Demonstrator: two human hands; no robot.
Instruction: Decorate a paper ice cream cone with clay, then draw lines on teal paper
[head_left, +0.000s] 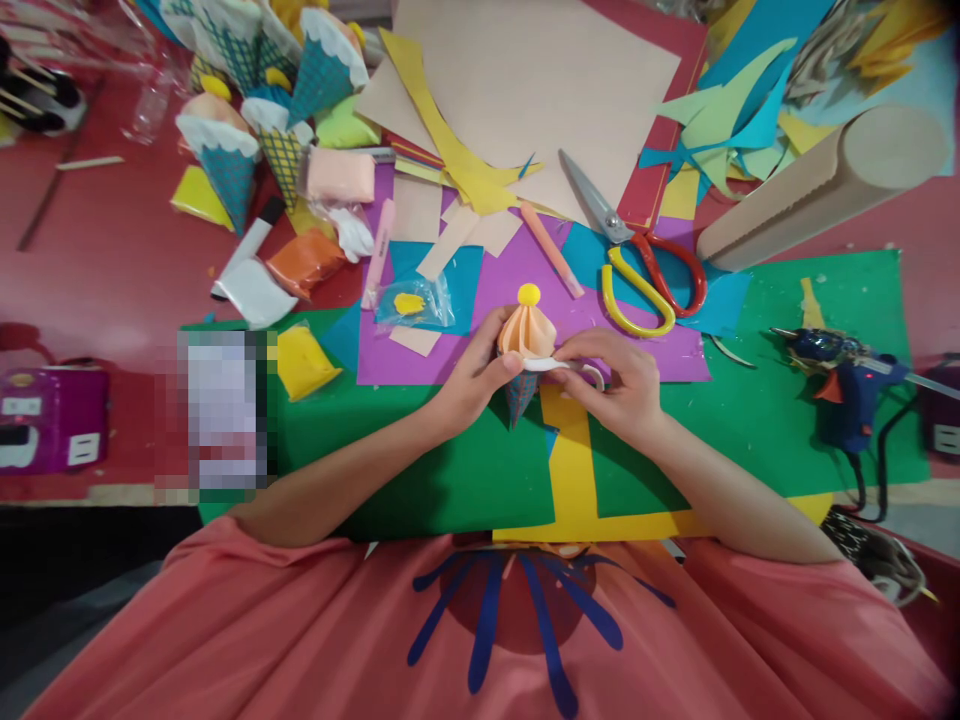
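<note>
Upright above the green sheet, a small craft ice cream cone (523,392) has a blue-and-red patterned cone, a ridged peach top and a yellow ball at its peak. My left hand (484,365) is closed around its left side, thumb near the rim. A white strip of soft clay (541,364) lies along the rim below the peach top. Its loose end curls out to the right. Thumb and fingertips of my right hand (619,385) pinch this strip close to the cone.
Scissors (652,285) and a peach marker (551,250) lie beyond my hands. A glue gun (851,385) is at the right, near a cardboard tube (810,190). Finished cones (225,165) and clay packets (307,262) are at the left; paper scraps (450,240) lie behind.
</note>
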